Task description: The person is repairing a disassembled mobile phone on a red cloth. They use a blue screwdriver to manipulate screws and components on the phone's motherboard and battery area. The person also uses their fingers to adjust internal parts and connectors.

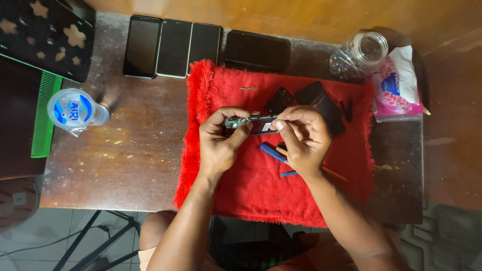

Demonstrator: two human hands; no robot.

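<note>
- The left hand (pixel 217 143) is wrapped around the left end of an opened phone (pixel 251 124), with the thumb pressing on its near side.
- The right hand (pixel 303 138) pinches the phone's right end with its fingertips.
- The phone is held up sideways over the middle of a fluffy red cloth (pixel 271 185).
- A blue tool (pixel 272 152) lies on the cloth just near the right hand.
- Black phone parts (pixel 321 103) lie just past the hands.
- Four dark phones (pixel 173 47) sit in a row at the far edge of the brown table (pixel 125 160).
- A clear jar (pixel 362 54) lies at the far right.
- A sealed water cup (pixel 75 111) stands far to the left.
</note>
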